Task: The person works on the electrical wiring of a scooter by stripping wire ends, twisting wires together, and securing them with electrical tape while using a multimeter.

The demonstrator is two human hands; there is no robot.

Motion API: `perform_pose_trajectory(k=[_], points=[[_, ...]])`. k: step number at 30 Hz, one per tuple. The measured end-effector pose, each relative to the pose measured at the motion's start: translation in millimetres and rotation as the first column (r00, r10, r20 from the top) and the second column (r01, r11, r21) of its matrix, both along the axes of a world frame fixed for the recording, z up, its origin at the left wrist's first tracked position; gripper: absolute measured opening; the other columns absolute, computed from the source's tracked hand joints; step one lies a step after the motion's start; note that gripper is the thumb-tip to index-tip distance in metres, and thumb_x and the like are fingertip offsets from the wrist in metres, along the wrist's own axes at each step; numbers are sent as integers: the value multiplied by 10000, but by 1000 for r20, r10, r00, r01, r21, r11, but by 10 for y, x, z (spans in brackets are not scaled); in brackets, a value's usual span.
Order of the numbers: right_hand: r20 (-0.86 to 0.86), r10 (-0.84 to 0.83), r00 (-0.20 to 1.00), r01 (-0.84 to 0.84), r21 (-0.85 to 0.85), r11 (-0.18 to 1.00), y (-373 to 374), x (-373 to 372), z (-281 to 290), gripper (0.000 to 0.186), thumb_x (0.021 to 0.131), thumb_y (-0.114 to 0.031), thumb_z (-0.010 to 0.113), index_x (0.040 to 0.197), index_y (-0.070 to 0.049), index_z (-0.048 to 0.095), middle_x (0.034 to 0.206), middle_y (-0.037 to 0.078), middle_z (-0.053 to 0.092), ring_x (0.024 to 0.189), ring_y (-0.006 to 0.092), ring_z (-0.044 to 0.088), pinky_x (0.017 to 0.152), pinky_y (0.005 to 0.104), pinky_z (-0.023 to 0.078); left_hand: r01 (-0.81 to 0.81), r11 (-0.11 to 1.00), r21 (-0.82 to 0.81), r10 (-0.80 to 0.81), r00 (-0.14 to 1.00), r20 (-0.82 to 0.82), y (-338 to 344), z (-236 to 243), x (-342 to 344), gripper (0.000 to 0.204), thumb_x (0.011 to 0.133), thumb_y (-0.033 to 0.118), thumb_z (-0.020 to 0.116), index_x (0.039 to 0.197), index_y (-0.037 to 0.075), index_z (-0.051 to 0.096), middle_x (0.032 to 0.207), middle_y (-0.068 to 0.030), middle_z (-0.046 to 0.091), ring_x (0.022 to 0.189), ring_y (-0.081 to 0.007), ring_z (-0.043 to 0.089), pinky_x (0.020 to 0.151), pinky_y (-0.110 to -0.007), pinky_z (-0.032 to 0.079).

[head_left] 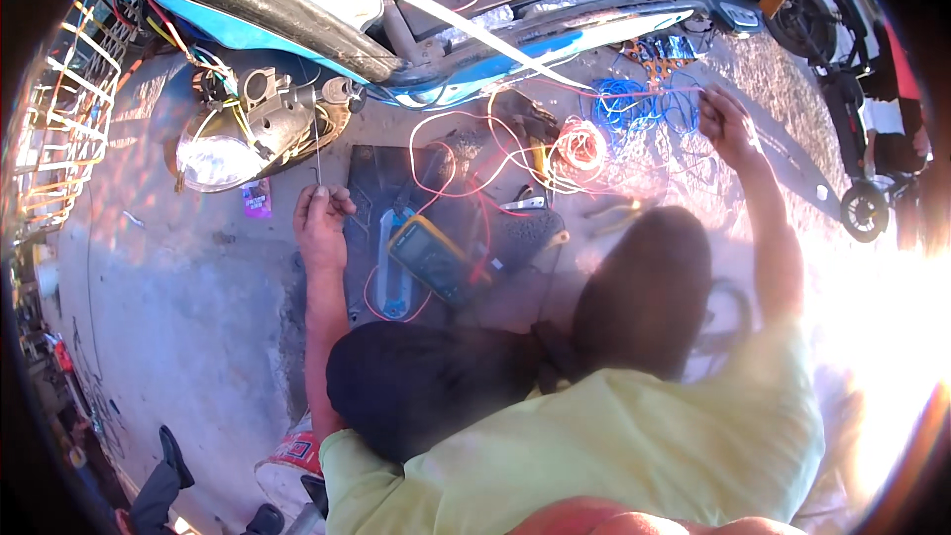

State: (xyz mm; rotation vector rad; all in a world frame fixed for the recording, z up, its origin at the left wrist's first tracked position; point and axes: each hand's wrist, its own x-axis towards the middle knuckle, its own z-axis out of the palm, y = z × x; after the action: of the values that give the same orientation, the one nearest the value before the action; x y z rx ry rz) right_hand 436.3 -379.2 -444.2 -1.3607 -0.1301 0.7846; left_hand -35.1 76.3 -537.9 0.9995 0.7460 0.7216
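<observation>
Head view: my right hand [728, 127] pinches the pink wire [674, 91], drawn leftward across the blue wire coil [624, 111]; my left hand [323, 218] pinches a thin rod [317, 154]. Wire judged light, limp, tangle-prone; best gripped near its end.

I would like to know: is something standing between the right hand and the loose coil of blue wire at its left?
No solid obstacle is visible between the right hand and the blue wire. Only a thin pink wire, pinched in that hand, stretches leftward across the blue loops.
</observation>
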Motion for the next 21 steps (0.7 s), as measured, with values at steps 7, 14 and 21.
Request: perform_pose_trajectory(k=[7, 14, 21], points=[[504, -253, 826, 562, -704, 434, -2716, 659, -1302, 225, 959, -114, 574, 1177, -65, 593, 844, -5, 556, 641, 75, 502, 525, 209, 412, -37, 997, -71, 37, 999, -2, 30, 19, -12, 149, 991, 174, 584, 988, 30, 626, 858, -84, 667, 703, -168, 617, 674, -296, 522], [416, 827, -378, 574, -596, 561, -3795, 456, -1490, 402, 859, 60, 607, 1249, -29, 577, 945, 30, 627, 756, 85, 617, 579, 215, 484, 6, 997, -82, -6, 1000, -2, 77, -163, 129, 151, 989, 174, 585, 1006, 30, 627, 878, -80, 660, 714, -165, 608, 681, -298, 514], [199, 463, 863, -198, -711, 675, -1081, -550, -477, 243, 929, -133, 614, 1148, -42, 667, 833, 32, 663, 701, 96, 618, 579, 257, 498, -44, 999, 15, 45, 990, -135, 33, 43, -33, 158, 995, 182, 555, 974, 31, 599, 852, -76, 637, 704, -171, 588, 696, -318, 501]])
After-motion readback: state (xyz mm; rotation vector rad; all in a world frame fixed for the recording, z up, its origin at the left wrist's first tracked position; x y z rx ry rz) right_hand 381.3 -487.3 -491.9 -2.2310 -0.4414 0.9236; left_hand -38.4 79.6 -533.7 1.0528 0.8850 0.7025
